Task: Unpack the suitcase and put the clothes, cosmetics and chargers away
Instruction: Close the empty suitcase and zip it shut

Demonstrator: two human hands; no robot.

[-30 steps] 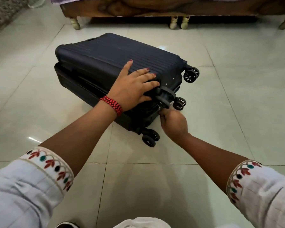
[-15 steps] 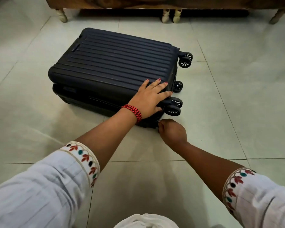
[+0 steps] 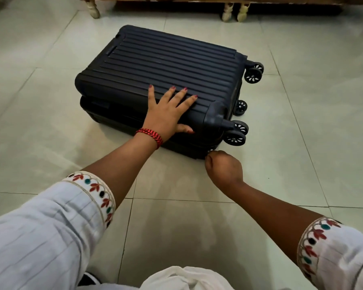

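Count, head view: one suitcase (image 3: 168, 65) is lying on the tiled floor (image 3: 312, 122). Four wheel units are showing at its right end, near unit (image 3: 237, 132) being a double. Two hands are showing: left hand (image 3: 168, 114), right hand (image 3: 224, 170). One red bracelet (image 3: 150, 136). Two embroidered sleeves, left sleeve (image 3: 50, 222) included. Three pale furniture legs are showing along the floor's far edge, one (image 3: 93, 9) at left.
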